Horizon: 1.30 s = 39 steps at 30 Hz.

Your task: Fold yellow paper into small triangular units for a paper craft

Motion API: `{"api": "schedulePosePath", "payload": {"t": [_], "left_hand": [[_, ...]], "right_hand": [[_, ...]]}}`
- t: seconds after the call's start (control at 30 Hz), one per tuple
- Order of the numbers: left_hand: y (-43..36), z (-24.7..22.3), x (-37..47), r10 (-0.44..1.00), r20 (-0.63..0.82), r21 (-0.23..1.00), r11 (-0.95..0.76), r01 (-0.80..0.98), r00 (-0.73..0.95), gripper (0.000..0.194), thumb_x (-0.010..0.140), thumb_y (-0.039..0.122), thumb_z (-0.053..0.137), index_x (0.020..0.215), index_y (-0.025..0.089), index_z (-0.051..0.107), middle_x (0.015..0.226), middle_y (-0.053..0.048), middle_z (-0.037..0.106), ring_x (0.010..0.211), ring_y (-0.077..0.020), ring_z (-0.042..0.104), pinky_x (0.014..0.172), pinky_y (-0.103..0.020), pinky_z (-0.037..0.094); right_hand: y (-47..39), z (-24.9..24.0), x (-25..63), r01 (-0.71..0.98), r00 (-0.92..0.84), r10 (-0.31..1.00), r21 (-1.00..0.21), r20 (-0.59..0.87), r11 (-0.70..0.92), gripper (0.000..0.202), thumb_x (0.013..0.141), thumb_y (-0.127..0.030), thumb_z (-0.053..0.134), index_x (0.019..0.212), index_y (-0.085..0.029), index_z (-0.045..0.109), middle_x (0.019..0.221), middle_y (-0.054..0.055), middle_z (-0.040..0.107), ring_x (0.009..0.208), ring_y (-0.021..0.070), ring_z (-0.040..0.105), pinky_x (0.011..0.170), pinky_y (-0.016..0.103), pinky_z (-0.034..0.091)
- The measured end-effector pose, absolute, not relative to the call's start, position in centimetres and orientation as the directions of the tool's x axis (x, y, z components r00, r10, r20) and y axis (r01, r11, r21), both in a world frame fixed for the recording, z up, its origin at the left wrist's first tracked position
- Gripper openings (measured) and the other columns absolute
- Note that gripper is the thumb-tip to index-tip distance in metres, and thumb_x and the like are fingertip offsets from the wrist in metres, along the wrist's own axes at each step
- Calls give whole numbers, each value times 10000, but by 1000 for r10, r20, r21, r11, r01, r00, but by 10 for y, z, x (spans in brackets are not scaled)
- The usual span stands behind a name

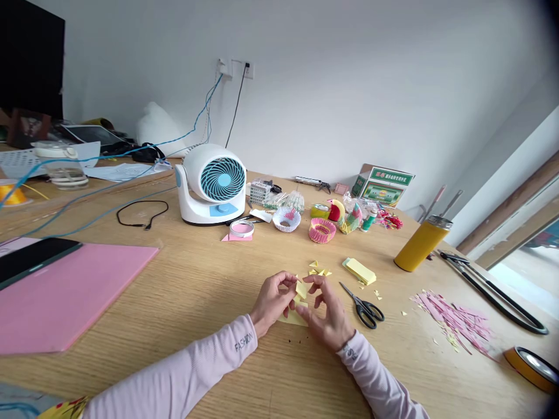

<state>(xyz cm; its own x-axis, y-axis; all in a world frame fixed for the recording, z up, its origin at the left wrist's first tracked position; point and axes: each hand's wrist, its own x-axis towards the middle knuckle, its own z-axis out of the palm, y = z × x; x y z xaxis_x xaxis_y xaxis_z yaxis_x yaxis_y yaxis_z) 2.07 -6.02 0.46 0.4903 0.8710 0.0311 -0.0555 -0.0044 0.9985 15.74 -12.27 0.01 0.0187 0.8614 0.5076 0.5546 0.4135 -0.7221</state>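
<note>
A small piece of yellow paper (301,290) stands up between my hands above the wooden table. My left hand (274,299) pinches its left side between thumb and fingers. On the other side, my right hand (326,314) has its thumb and index finger apart, curved around the paper without a visible grip. Beneath the hands lies another flat yellow paper piece (293,318), partly covered. Just beyond are several small folded yellow triangles (322,272). Black-handled scissors (364,305) rest to the right, and a stack of yellow paper strips (359,271) lies behind them.
Pink paper scraps (456,317), a tape roll (533,368) and a yellow tumbler (421,243) occupy the right. A white fan (212,183), a pink paper ring (322,230) and a white paper ring (286,219) stand farther back. At left is a pink sheet (96,279) with a phone (37,260).
</note>
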Motion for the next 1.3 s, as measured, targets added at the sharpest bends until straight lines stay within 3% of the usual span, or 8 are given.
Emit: {"api": "schedulePosePath", "payload": {"t": [0.1,0.27,0.43,0.53,0.6,0.77,1.07,1.3], "left_hand": [[-58,2,18,857,143,985,-169,9,496,207,741,333,569,848,156,555,720,19,539,427,-52,468,371,-162,326],[-58,4,16,886,273,926,-348,148,376,283,710,411,624,653,145,548,549,51,438,496,-65,411,470,-179,295],[-63,8,18,737,-88,981,180,-69,670,333,757,471,543,698,144,565,529,49,449,414,-58,403,390,-185,215],[-63,15,16,580,-217,789,578,-208,785,234,716,373,605,807,164,556,657,45,511,457,-53,481,381,-168,234],[-61,18,14,544,-242,681,685,-259,803,230,694,335,653,814,166,551,658,57,496,452,-36,474,380,-156,245],[-57,18,12,629,-204,720,616,-320,750,271,638,290,755,715,138,544,607,61,463,434,-7,450,381,-128,275],[-59,12,14,781,-34,912,280,-301,623,288,695,379,692,736,100,634,659,-6,594,466,-52,539,426,-156,350],[-61,16,15,778,9,965,157,-208,628,341,738,419,630,781,82,654,898,-127,688,499,-83,587,440,-172,389]], "right_hand": [[-124,4,157,667,-92,774,-539,626,514,248,796,-191,565,1044,-211,560,1035,98,584,928,225,536,689,329,465],[-126,9,160,711,-65,668,-435,741,552,230,831,-74,479,928,-222,626,913,68,647,879,193,584,750,329,461],[-128,11,162,750,-170,615,-304,770,588,278,815,-44,508,963,-241,635,930,58,679,853,197,593,748,352,442],[-128,13,162,756,-196,601,-271,774,596,277,790,-36,526,927,-244,648,934,51,683,855,209,566,758,374,442],[-127,13,162,756,-187,598,-275,779,594,270,773,-27,527,891,-233,657,1007,64,657,868,210,549,759,376,451],[-125,6,165,735,-76,620,-376,781,564,242,770,-45,523,884,-206,663,1153,110,524,797,174,545,673,332,482],[-121,-2,170,657,86,718,-581,691,480,84,812,-197,582,828,-199,664,954,89,638,773,178,606,586,273,477],[-114,-9,165,145,272,894,-934,354,326,173,759,-345,655,764,-182,598,704,29,628,562,131,550,521,260,466]]}}
